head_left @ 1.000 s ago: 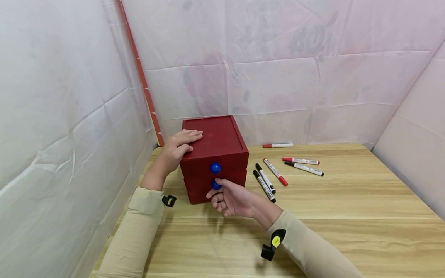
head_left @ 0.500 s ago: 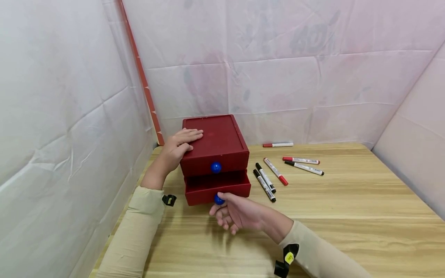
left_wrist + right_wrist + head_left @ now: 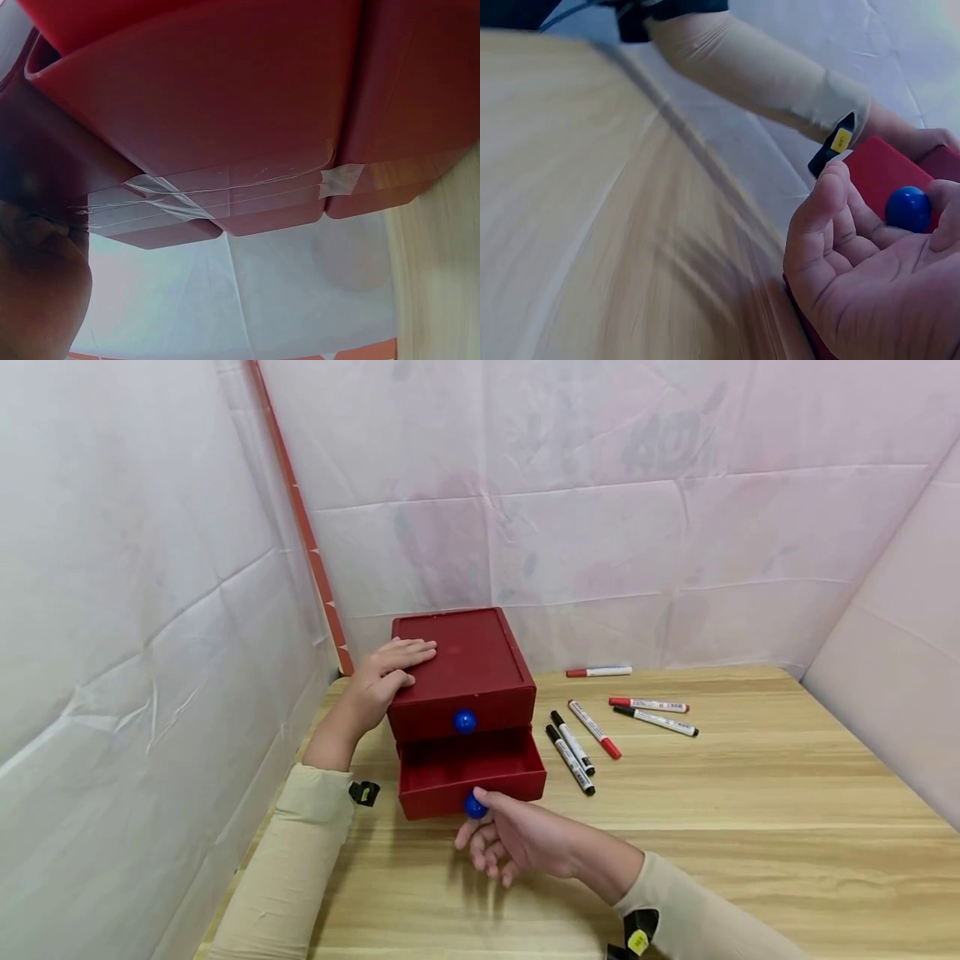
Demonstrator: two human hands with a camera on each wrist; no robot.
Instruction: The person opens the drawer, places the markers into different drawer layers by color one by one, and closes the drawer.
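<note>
A red two-drawer box (image 3: 465,660) stands at the table's far left, against the wall. My left hand (image 3: 411,663) lies flat on its top with straight fingers. The left wrist view shows only the box's red wall (image 3: 225,112) with clear tape, close up. The lower drawer (image 3: 450,768) is pulled part way out and its inside looks bare. My right hand (image 3: 482,812), palm up, pinches the lower drawer's blue knob (image 3: 474,807). That blue knob (image 3: 908,208) sits between the fingers (image 3: 825,217) in the right wrist view. The upper drawer's knob (image 3: 464,721) is untouched.
Several markers lie right of the box: two black-capped markers (image 3: 572,752), a red one (image 3: 596,731), two more (image 3: 652,713) further right and one (image 3: 599,672) by the back wall. White sheeting (image 3: 135,610) walls the wooden table (image 3: 750,827) on three sides.
My right hand has drawn the lower drawer out toward me by its knob, from closed to part way open. The left hand has stayed on the box top.
</note>
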